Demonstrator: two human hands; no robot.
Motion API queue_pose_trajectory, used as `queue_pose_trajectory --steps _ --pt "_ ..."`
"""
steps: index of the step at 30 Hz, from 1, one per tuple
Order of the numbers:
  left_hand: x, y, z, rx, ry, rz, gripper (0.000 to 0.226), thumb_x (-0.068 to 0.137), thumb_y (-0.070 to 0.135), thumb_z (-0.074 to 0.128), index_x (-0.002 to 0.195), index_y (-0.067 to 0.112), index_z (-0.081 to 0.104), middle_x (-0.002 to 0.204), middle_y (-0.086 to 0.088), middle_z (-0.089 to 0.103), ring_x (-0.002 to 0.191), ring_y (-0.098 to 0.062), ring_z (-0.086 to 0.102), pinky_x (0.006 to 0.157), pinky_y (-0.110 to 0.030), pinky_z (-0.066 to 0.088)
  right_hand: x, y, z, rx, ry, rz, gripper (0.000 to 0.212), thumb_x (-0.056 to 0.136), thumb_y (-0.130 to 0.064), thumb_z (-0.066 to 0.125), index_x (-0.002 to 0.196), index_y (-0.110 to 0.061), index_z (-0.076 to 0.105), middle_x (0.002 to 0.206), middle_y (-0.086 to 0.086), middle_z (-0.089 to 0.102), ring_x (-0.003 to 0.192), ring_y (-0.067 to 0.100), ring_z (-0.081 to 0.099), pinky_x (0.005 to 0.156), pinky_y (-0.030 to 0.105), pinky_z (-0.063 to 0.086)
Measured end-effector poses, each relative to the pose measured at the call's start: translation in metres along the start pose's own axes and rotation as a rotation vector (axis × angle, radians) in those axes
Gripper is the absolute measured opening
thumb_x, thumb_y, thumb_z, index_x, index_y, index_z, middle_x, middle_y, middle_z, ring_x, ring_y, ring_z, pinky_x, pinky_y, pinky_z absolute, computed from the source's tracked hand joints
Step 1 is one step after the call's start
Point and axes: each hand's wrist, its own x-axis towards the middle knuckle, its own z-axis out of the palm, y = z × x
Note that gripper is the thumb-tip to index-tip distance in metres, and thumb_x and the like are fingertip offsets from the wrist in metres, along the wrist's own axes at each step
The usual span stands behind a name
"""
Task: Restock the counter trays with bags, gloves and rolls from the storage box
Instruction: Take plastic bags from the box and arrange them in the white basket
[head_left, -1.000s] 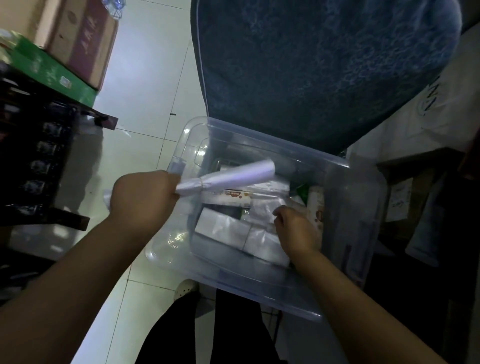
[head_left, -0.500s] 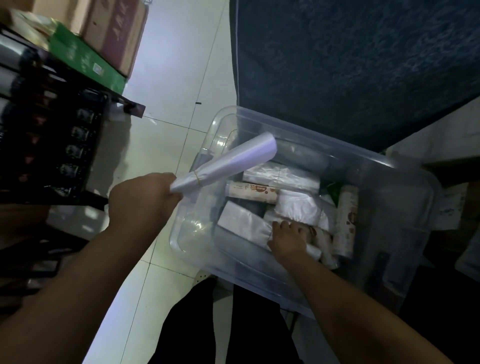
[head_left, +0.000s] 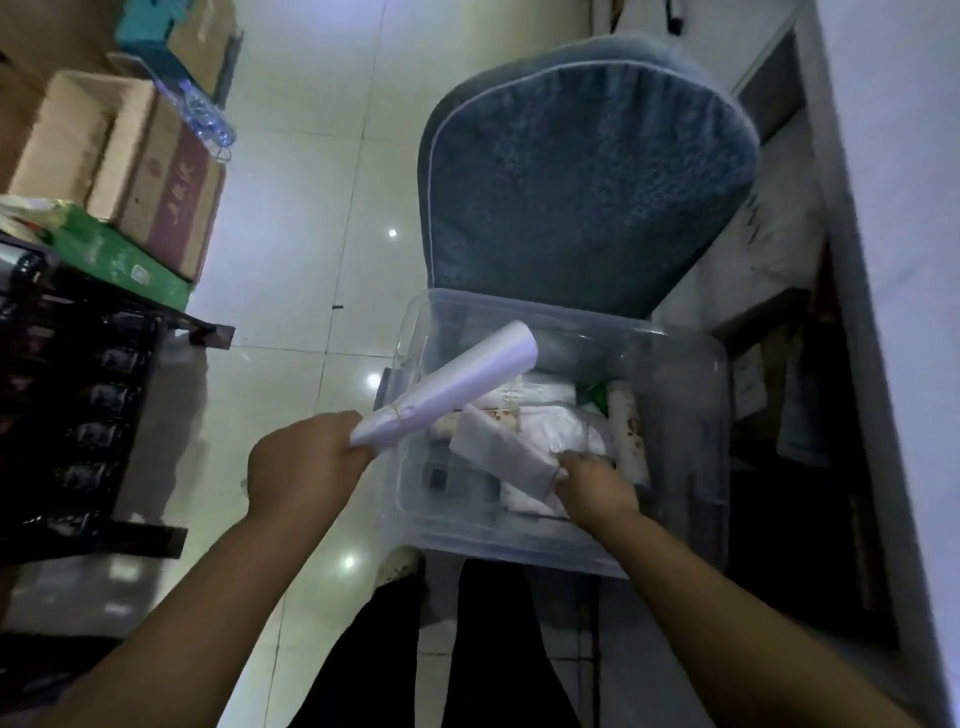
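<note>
Second item is gathered from box (head_left: 680, 431)
A roll (head_left: 457, 384) is gripped by left hand (head_left: 306, 462); flat pack (head_left: 493, 444), newly raised, is pinched by right hand (head_left: 597, 488).

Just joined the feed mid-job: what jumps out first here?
The left hand grips a white rolled bundle, banded near its base, angled up over the clear storage box. The right hand, inside the box, pinches a flat white packet. Behind stands a blue cushioned chair.
</note>
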Motion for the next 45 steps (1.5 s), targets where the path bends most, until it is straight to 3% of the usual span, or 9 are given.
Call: queue_pose_trajectory --steps 4,10,15,20,23,27,31,38,45 --pt "-0.014 -0.004 -0.028 -0.03 0.014 0.122 0.016 0.086 0.035 0.053 0.075 0.024 0.05 0.063 0.004 0.046 0.059 -0.02 0.044 0.057 -0.026 0.032 -0.065 -0.007 -0.035 0.196 0.211 0.176 0.022 0.09 -0.025 0.046 0.108 -0.014 0.051 0.098 0.014 0.066 0.086 0.033 0.06 0.063 0.033 0.04" --pt "-0.032 0.005 -0.061 -0.149 0.048 0.27 0.018 0.083 0.036 0.057 0.071 0.024 0.051 0.059 0.007 0.048 0.057 -0.019 0.047 0.056 -0.026 0.035 -0.159 -0.025 -0.057 0.829 0.519 0.346 0.01 0.08 -0.019 0.059 0.072 -0.02 0.052 0.066 -0.003 0.057 0.063 0.016 0.055 0.049 0.027 0.037" --pt "-0.05 0.052 -0.075 -0.346 0.017 0.392 0.017 0.078 0.038 0.064 0.074 0.023 0.059 0.059 0.007 0.055 0.056 -0.018 0.052 0.056 -0.026 0.04 -0.232 -0.02 -0.064 1.126 0.737 0.404 0.013 0.08 -0.016 0.064 0.07 -0.016 0.055 0.065 -0.002 0.057 0.058 0.009 0.052 0.045 0.015 0.038" --pt "-0.079 0.133 -0.072 -0.341 -0.069 0.497 0.027 0.072 0.027 0.069 0.053 0.026 0.049 0.058 0.009 0.058 0.051 -0.01 0.051 0.048 -0.019 0.031 -0.316 0.015 -0.069 1.13 0.999 0.541 0.007 0.081 -0.021 0.065 0.08 -0.016 0.06 0.075 0.001 0.064 0.065 0.01 0.059 0.051 0.023 0.044" --pt "-0.111 0.181 -0.071 -0.468 -0.154 0.67 0.028 0.074 0.033 0.069 0.054 0.031 0.05 0.052 0.014 0.054 0.048 -0.005 0.049 0.05 -0.015 0.036 -0.369 0.043 -0.067 1.119 1.188 0.651 0.011 0.08 -0.022 0.067 0.075 -0.023 0.058 0.071 -0.006 0.062 0.06 0.001 0.058 0.048 0.017 0.041" --pt "-0.166 0.244 -0.068 -0.507 -0.287 0.853 0.021 0.073 0.037 0.07 0.059 0.033 0.055 0.057 0.009 0.062 0.057 -0.014 0.059 0.059 -0.029 0.051 -0.437 0.086 -0.052 1.195 1.357 0.731 0.009 0.082 -0.023 0.067 0.079 -0.021 0.059 0.075 -0.003 0.068 0.067 0.011 0.064 0.052 0.023 0.048" --pt "-0.231 0.31 -0.063 -0.532 -0.339 1.017 0.013 0.066 0.044 0.071 0.065 0.033 0.063 0.058 0.009 0.066 0.056 -0.003 0.059 0.053 -0.028 0.049 -0.497 0.13 -0.034 1.279 1.48 0.792 0.006 0.084 -0.023 0.067 0.084 -0.024 0.061 0.083 0.002 0.07 0.074 0.021 0.068 0.063 0.042 0.058" --pt "-0.332 0.429 -0.031 -0.473 -0.518 1.128 0.014 0.058 0.041 0.068 0.068 0.032 0.066 0.062 0.011 0.069 0.057 -0.007 0.065 0.052 -0.03 0.052 -0.566 0.215 -0.009 1.313 1.527 0.84 0.009 0.084 -0.021 0.066 0.086 -0.023 0.058 0.085 0.0 0.068 0.069 0.018 0.065 0.049 0.027 0.046" --pt "-0.374 0.486 0.024 -0.294 -0.399 1.144 0.014 0.069 0.035 0.064 0.064 0.027 0.053 0.063 0.006 0.061 0.057 -0.014 0.057 0.047 -0.024 0.039 -0.586 0.272 0.011 1.427 1.539 0.849 0.009 0.084 -0.014 0.066 0.084 -0.02 0.06 0.087 0.004 0.07 0.079 0.026 0.066 0.07 0.042 0.055"
